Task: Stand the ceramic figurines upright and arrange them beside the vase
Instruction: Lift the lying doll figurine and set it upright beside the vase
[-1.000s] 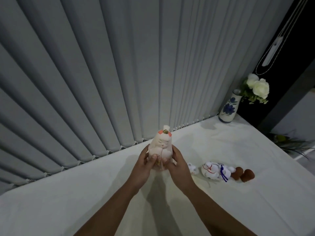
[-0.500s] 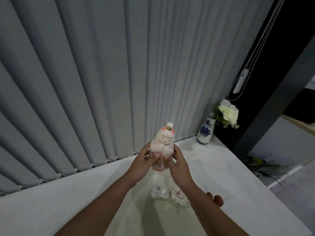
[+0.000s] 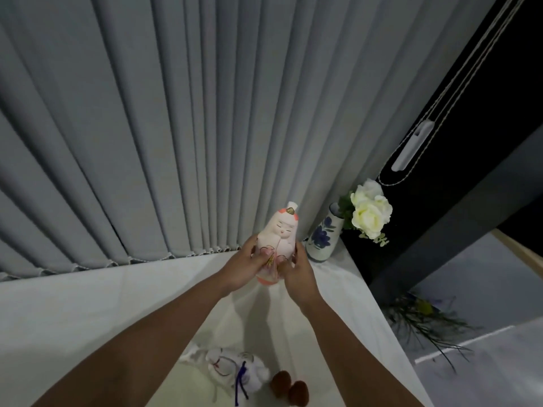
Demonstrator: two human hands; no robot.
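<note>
Both hands are wrapped around one pale doll figurine (image 3: 277,239), the left hand (image 3: 245,267) cupping its left flank and the right hand (image 3: 296,270) closed on the other side, thumbs pressed to its front. It is held upright and clear of the desk (image 3: 88,304), its pink base visible below the fingers, just left of the blue-flowered vase (image 3: 323,237) that stands at the desk's far right corner with white roses (image 3: 370,211) in it.

Near the desk's front edge a white figurine with red and blue cords (image 3: 235,368) lies on its side (its exact form is hard to read), and two small brown pieces (image 3: 289,386) sit just beside it. So the task looks barely begun: nothing stands by the vase yet.

The risks seem plain enough. The vase sits close to the right edge, and a right elbow or knuckle swinging wide during the set-down could nudge it over or off. The glazed doll is tall for its base; released on a crease of the white cloth, it might rock and fall. Setting it too hard against the vase could chip either piece.
</note>
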